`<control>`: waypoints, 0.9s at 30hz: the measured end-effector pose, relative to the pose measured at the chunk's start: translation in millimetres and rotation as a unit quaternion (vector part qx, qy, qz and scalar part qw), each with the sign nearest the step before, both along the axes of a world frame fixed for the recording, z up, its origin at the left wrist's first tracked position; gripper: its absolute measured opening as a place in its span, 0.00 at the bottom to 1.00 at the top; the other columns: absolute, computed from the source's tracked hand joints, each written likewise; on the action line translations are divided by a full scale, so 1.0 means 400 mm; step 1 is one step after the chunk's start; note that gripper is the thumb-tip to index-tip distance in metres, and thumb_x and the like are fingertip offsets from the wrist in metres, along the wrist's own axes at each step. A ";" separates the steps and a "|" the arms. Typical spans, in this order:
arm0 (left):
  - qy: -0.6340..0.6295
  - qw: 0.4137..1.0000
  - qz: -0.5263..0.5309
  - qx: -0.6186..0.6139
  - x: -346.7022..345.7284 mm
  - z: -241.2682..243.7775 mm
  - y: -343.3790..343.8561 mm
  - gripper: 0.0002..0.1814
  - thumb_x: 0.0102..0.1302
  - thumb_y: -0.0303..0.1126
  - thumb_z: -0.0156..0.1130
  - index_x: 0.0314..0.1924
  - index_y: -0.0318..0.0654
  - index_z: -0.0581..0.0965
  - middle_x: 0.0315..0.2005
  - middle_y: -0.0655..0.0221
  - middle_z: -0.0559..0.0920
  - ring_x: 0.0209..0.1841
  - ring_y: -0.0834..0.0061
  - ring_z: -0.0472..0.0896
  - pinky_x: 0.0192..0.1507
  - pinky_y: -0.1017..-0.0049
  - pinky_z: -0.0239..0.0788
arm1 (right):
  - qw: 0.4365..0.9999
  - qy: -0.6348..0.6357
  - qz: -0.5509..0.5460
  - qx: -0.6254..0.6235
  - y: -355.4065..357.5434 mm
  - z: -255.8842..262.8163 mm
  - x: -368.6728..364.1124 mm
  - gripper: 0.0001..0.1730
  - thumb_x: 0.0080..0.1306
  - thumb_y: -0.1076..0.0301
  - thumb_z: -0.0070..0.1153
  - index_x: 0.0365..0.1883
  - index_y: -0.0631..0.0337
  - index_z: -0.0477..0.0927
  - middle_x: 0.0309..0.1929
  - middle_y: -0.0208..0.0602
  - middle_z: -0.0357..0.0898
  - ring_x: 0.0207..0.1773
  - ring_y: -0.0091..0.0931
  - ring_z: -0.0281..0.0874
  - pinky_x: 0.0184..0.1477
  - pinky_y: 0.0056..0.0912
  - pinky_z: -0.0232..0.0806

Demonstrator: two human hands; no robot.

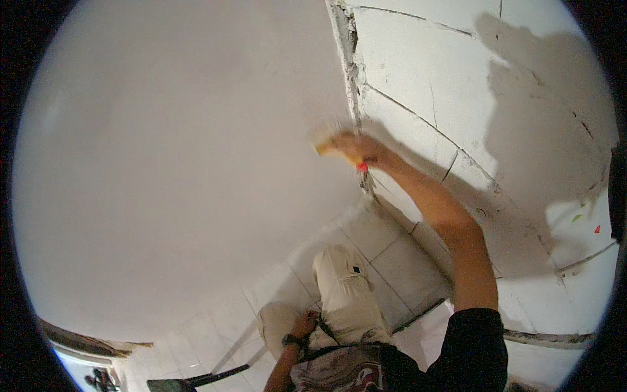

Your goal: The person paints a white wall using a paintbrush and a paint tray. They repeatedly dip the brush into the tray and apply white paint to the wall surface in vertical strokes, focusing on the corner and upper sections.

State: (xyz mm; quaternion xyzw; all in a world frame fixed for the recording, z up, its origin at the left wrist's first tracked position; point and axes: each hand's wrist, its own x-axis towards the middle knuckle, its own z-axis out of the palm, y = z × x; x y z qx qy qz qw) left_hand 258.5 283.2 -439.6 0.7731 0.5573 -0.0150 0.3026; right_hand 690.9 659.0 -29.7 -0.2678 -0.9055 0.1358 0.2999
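Note:
My right hand is raised at the corner where a smooth, pale wall meets a wall of white panels or tiles. It is closed around a blurred brush with a yellowish body, a red end and pale bristles, held against or close to the smooth wall. My left hand is low by my lap, near my beige trousers, with a dark band at the wrist. Something dark lies by its fingers; whether it is held cannot be made out.
Light floor tiles lie below. Rough, broken filler runs down the corner joint. A dark object with a long handle is at the lower left, beside a door or opening edge. A person shows small beyond it.

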 end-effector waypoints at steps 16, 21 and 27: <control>-0.146 0.953 0.220 -0.147 0.047 0.101 0.016 0.17 0.64 0.39 0.57 0.47 0.35 0.78 0.41 0.54 0.83 0.42 0.56 0.82 0.46 0.61 0.72 | 0.886 0.157 -0.106 0.423 0.043 0.701 -0.056 0.38 0.59 0.41 0.34 0.61 0.53 0.71 0.54 0.43 0.75 0.57 0.37 0.72 0.60 0.41 0.66; -0.099 0.990 0.094 -0.032 0.074 0.091 0.042 0.19 0.64 0.40 0.57 0.48 0.34 0.78 0.40 0.56 0.84 0.40 0.60 0.83 0.46 0.62 0.73 | 0.975 0.012 -0.078 0.206 0.070 0.072 -0.046 0.23 0.71 0.62 0.41 0.64 0.51 0.66 0.65 0.41 0.67 0.66 0.36 0.65 0.69 0.39 0.56; -0.078 0.996 0.034 0.004 0.038 0.067 0.034 0.18 0.66 0.40 0.57 0.49 0.34 0.77 0.41 0.57 0.83 0.41 0.62 0.83 0.45 0.65 0.74 | 0.997 -0.068 -0.010 0.040 0.023 -0.001 -0.045 0.28 0.66 0.44 0.46 0.58 0.49 0.75 0.57 0.40 0.75 0.60 0.38 0.70 0.63 0.41 0.61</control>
